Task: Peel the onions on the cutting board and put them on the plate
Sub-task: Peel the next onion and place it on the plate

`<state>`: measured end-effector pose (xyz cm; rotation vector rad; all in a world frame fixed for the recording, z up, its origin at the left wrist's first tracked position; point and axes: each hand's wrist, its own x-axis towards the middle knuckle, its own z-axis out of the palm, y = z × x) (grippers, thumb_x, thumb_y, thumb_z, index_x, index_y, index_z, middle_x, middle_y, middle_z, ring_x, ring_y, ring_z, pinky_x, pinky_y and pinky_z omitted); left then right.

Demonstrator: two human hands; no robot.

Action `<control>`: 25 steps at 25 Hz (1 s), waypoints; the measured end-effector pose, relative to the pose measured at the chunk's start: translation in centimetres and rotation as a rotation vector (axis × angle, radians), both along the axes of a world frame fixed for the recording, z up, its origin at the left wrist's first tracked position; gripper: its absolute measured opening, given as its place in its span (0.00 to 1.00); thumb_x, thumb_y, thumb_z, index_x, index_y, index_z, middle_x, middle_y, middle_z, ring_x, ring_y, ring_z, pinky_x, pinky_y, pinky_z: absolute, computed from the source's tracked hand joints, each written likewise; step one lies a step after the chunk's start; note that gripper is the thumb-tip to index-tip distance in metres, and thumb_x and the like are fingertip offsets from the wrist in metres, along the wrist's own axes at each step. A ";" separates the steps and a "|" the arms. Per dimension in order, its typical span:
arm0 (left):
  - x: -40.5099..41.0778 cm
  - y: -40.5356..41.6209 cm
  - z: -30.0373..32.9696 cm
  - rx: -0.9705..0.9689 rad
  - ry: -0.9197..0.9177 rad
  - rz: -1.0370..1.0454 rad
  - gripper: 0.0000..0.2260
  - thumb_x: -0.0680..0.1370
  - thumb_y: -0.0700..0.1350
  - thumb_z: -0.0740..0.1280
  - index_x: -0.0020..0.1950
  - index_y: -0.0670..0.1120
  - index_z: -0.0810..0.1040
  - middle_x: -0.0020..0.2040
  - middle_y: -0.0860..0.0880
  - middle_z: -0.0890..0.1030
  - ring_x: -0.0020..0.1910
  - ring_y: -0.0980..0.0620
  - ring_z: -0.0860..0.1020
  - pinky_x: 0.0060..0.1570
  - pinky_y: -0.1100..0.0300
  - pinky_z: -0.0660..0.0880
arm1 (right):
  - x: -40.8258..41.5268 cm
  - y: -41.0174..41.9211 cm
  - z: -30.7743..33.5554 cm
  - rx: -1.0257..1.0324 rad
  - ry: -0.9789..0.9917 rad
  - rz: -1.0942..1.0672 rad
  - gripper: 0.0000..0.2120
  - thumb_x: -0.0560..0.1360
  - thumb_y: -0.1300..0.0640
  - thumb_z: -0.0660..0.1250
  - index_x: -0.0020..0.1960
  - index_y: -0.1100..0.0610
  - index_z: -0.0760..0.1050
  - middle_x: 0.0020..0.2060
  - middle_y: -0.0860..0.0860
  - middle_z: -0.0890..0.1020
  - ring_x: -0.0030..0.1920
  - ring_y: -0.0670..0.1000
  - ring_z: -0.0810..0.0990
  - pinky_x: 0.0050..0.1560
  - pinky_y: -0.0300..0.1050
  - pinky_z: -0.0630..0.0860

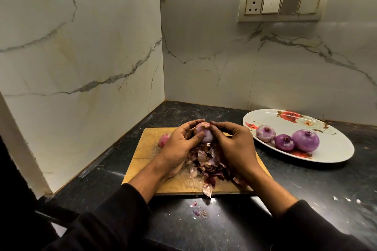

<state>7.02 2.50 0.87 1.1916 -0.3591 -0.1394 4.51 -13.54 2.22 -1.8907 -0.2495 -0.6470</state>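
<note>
My left hand (181,144) grips a partly peeled purple onion (206,134) above the wooden cutting board (142,153). My right hand (232,142) pinches the skin at the onion's top with thumb and fingertips. A heap of onion peels (206,163) lies on the board under my hands. An unpeeled reddish onion (163,140) sits on the board's far left, partly hidden by my left hand. Three peeled onions (285,139) lie on the white flowered plate (336,149) at the right.
The board and plate rest on a dark stone counter (306,185) in a corner of marble walls. A few peel scraps (199,210) lie on the counter in front of the board. A switch panel (283,5) is on the back wall.
</note>
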 end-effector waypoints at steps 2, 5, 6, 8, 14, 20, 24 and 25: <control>0.0 0.0 0.0 0.017 -0.003 0.004 0.18 0.79 0.33 0.66 0.69 0.40 0.75 0.63 0.40 0.81 0.64 0.46 0.80 0.63 0.53 0.78 | 0.0 -0.1 0.0 -0.043 -0.013 -0.021 0.09 0.77 0.56 0.71 0.57 0.54 0.84 0.48 0.44 0.86 0.49 0.38 0.83 0.50 0.36 0.80; -0.2 -0.1 0.0 0.020 -0.007 -0.001 0.19 0.78 0.35 0.67 0.69 0.40 0.74 0.63 0.40 0.82 0.64 0.46 0.80 0.64 0.52 0.77 | -0.1 0.1 0.1 -0.124 -0.075 -0.074 0.08 0.78 0.58 0.70 0.56 0.56 0.84 0.46 0.46 0.86 0.46 0.37 0.82 0.46 0.31 0.77; -0.2 -0.1 0.0 0.011 -0.004 -0.005 0.20 0.76 0.36 0.68 0.69 0.40 0.74 0.63 0.40 0.82 0.64 0.46 0.80 0.64 0.51 0.77 | -0.2 0.2 0.1 -0.138 -0.100 -0.080 0.08 0.78 0.58 0.70 0.55 0.56 0.84 0.45 0.46 0.86 0.46 0.37 0.82 0.45 0.30 0.77; -0.4 -0.1 0.1 -0.005 0.002 -0.025 0.21 0.74 0.38 0.69 0.68 0.41 0.75 0.63 0.40 0.81 0.64 0.46 0.80 0.64 0.51 0.77 | -0.4 0.3 0.0 -0.165 -0.138 -0.092 0.08 0.78 0.60 0.69 0.55 0.57 0.84 0.44 0.46 0.86 0.45 0.37 0.82 0.43 0.28 0.76; -0.7 -0.2 0.2 -0.013 0.000 -0.048 0.20 0.74 0.38 0.68 0.66 0.42 0.76 0.62 0.40 0.82 0.63 0.45 0.80 0.62 0.52 0.79 | -0.2 0.4 -0.1 -0.136 -0.131 -0.194 0.07 0.79 0.60 0.68 0.53 0.58 0.84 0.41 0.46 0.85 0.41 0.35 0.80 0.40 0.25 0.72; -0.5 0.0 0.5 -0.066 0.017 -0.048 0.20 0.75 0.39 0.68 0.67 0.43 0.76 0.64 0.39 0.80 0.64 0.44 0.79 0.61 0.54 0.79 | 0.5 -0.1 -0.5 -0.006 -0.033 -0.235 0.06 0.79 0.58 0.68 0.53 0.56 0.83 0.40 0.43 0.82 0.43 0.39 0.81 0.41 0.26 0.74; -0.6 0.2 1.0 -0.123 0.053 -0.050 0.20 0.75 0.38 0.67 0.68 0.42 0.76 0.64 0.38 0.80 0.62 0.44 0.81 0.58 0.54 0.81 | 1.3 -1.2 -0.8 -0.019 0.008 -0.221 0.10 0.80 0.63 0.64 0.56 0.56 0.83 0.45 0.48 0.84 0.43 0.46 0.84 0.44 0.41 0.81; -0.6 0.2 1.1 -0.139 0.062 -0.048 0.19 0.76 0.38 0.66 0.68 0.42 0.76 0.64 0.38 0.80 0.61 0.44 0.81 0.58 0.54 0.81 | 1.3 -1.3 -0.8 -0.081 0.025 -0.214 0.11 0.79 0.64 0.63 0.54 0.56 0.83 0.45 0.48 0.84 0.43 0.47 0.83 0.45 0.41 0.79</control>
